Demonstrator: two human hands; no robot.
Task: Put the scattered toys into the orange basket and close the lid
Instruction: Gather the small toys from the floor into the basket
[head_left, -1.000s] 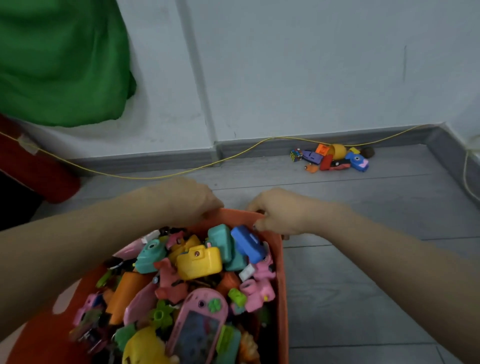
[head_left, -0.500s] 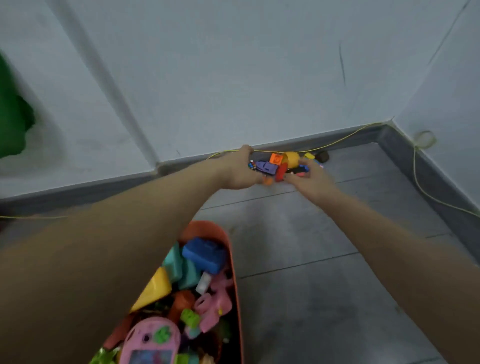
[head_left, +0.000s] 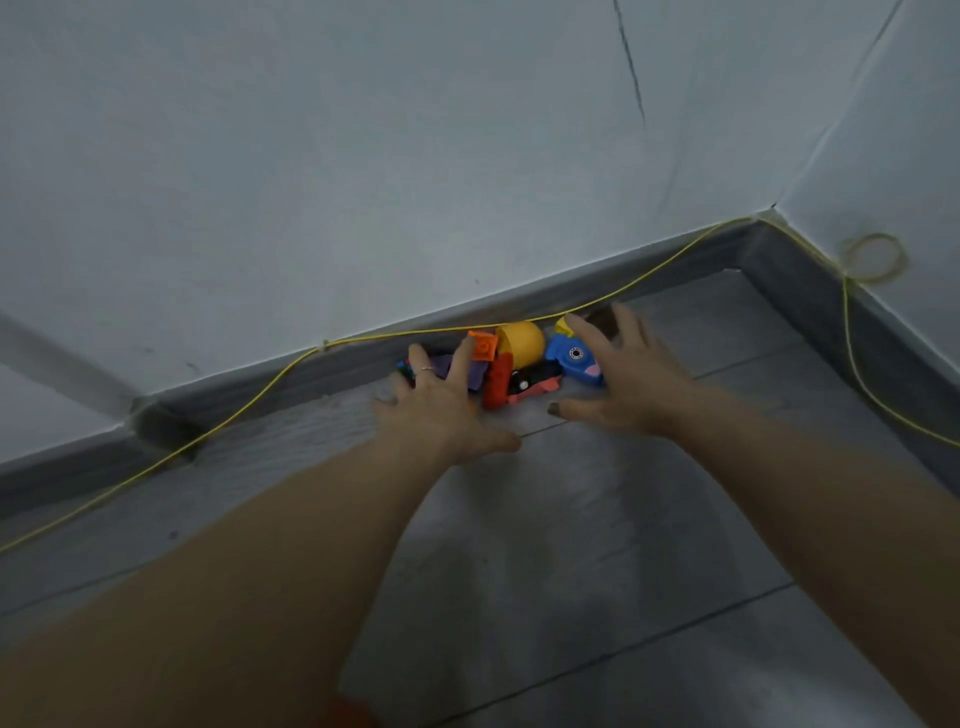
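Observation:
A small heap of toys lies on the grey floor against the skirting board: a yellow egg shape (head_left: 520, 339), an orange brick (head_left: 483, 347), a red piece (head_left: 497, 383), a purple piece (head_left: 478, 370) and a blue toy camera (head_left: 574, 358). My left hand (head_left: 441, 410) reaches over the heap's left side with spread, straight fingers. My right hand (head_left: 621, 382) is spread over the right side, fingers lying across the blue camera and a yellow bit (head_left: 562, 326). Neither hand grips anything. Only a blurred orange sliver of the basket (head_left: 347, 714) shows at the bottom edge.
A thin yellow cable (head_left: 249, 402) runs along the skirting board (head_left: 332, 371), passes just behind the toys and coils at the right wall (head_left: 872, 257). The room's corner is close on the right. Grey floor tiles (head_left: 597, 545) stretch between my arms.
My view has swung away from the basket, which has dropped almost out of sight. Both hands left the basket rim, reached out to the heap by the wall and now spread open over it.

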